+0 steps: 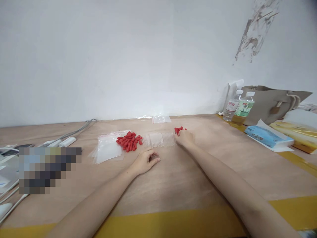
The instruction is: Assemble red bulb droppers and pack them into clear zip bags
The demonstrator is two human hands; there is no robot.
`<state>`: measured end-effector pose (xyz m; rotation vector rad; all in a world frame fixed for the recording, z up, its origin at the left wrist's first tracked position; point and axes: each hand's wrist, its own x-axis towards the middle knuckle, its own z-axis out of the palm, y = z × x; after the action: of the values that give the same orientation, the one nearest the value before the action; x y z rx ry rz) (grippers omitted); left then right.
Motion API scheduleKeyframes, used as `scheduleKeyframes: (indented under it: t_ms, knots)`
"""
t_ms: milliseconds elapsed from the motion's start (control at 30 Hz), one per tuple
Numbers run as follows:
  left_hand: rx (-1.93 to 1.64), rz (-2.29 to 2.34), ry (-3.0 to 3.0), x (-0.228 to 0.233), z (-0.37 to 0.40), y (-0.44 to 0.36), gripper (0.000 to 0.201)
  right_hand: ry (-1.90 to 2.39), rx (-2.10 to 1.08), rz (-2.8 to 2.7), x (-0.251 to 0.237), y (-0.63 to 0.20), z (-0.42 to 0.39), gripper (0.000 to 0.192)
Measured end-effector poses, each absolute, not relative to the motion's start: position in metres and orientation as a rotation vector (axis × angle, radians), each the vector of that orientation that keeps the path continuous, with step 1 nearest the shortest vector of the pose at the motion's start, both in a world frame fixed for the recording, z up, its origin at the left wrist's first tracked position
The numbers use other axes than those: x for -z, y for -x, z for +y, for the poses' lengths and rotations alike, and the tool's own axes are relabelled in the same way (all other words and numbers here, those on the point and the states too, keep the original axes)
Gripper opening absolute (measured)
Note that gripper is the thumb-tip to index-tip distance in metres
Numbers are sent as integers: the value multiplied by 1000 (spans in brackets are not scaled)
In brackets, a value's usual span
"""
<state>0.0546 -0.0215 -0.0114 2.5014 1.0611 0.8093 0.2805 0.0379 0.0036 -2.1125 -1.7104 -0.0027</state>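
Clock centred on the row of clear slender pieces [158, 140], mid-desk [173, 191]. By the layout, judged part-way only: clear pieces ranged side by side in a row, red pieces lying in two groups. Larger red pile [129, 142] at 9 o'clock, loose and heaped, its left edge against the clear flat bags [109, 148], further out on the same bearing; nothing red seen inside these. Smaller red cluster [180, 128] at 2 o'clock. Seemingly left: both red groups lie unpacked, clear row uncovered. Right hand [185, 138] at 3 o'clock, over the row's end; its fingers curl down, smaller cluster just past them toward 11 o'clock from the hand. Small and partly hidden there, so I cannot tell whether those fingers pinch a piece or merely touch. Left hand [146, 162] at 7 o'clock, resting low; fingers loosely curved, thumb parted from them, nothing seen between; larger pile near, toward 11 o'clock from that hand, apparently untouched by it
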Motion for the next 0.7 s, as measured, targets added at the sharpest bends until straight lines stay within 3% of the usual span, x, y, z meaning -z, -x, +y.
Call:
scheduleKeyframes:
  t_ms: [700]
  knots:
    - [-790, 1061, -2494, 8, -24, -56, 18, 2086, -18, -1723, 8, -269, 42, 20]
